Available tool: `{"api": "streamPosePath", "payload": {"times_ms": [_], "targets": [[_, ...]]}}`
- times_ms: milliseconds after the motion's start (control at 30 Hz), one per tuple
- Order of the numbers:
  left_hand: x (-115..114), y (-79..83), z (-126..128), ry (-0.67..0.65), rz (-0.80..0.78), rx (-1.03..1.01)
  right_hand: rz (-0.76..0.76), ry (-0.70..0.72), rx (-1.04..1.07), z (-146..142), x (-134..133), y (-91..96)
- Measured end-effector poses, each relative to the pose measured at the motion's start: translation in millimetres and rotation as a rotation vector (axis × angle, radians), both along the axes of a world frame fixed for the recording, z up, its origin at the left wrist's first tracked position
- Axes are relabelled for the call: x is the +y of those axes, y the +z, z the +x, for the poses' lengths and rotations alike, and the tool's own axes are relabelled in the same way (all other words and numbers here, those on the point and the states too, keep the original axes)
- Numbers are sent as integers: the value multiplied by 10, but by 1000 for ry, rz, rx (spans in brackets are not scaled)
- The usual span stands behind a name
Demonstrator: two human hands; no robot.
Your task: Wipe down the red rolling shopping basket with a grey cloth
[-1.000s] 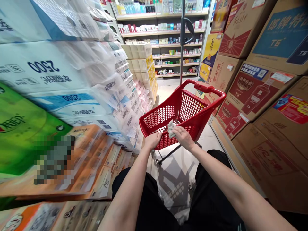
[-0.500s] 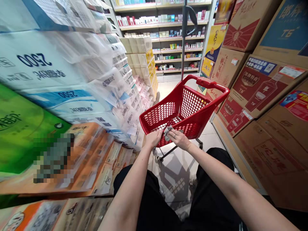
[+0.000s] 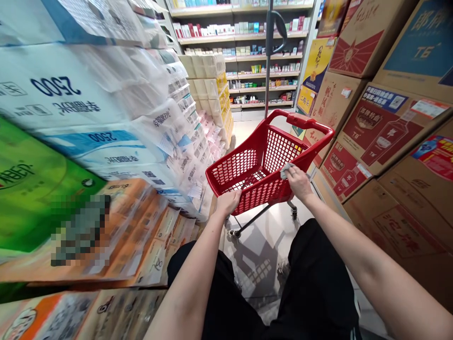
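A red plastic shopping cart (image 3: 271, 191) with a lattice basket stands in front of me on grey metal legs with casters. My left hand (image 3: 228, 203) is closed over the basket's near rim at its left corner. Farther right along that same rim, my right hand (image 3: 299, 183) holds a crumpled greyish cloth (image 3: 286, 170) against the top edge, its fingers closed on it. Inside the basket only the red lattice and the floor through it show. The cart's push handle (image 3: 300, 120) rises at the upper right, apart from both hands.
Stacked tissue packs (image 3: 85, 104) line the left side, with orange packs (image 3: 127, 226) lower down. Cardboard cartons (image 3: 385, 132) are piled on the right. A grey pole (image 3: 268, 75) with a loop handle stands behind the cart. Stocked shelves (image 3: 262, 59) close off the back.
My right hand has slid rightward along the near rim with the cloth, away from my left hand. My left hand stays at the left corner. The cart looks almost unmoved.
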State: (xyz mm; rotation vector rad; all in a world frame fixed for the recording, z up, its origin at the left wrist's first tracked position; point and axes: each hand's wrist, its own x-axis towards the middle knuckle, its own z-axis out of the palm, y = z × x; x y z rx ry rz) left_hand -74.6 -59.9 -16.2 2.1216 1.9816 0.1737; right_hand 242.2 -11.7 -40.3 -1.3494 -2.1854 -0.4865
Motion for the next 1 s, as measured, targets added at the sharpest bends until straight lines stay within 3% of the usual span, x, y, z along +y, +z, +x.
{"api": "streamPosePath", "payload": {"times_ms": [100,200,300,433,500,600,733,900,1000], "targets": [[22,4,30,-5,-11,9,62,-140,198,169,90,183],[41,-13,51,-6,-13,16,122,-181,369,119,138,248],[56,-38,61,-5,-10,18,69,-85,380,-143,150,186],[66,-57,62,-6,-7,26,-60,119,250,-713,67,35],[60,-60,56,-9,1,32,-90,148,223,-963,-4,-13],[29,-56,40,-11,12,44,-104,190,159,-1088,-75,-11],[-40,-29,10,-30,7,58,-112,254,-28,-689,6,112],[-132,21,41,-46,3,58,-94,3,-57,110,289,312],[-201,31,188,-46,-2,50,-82,-91,13,239,328,337]]}}
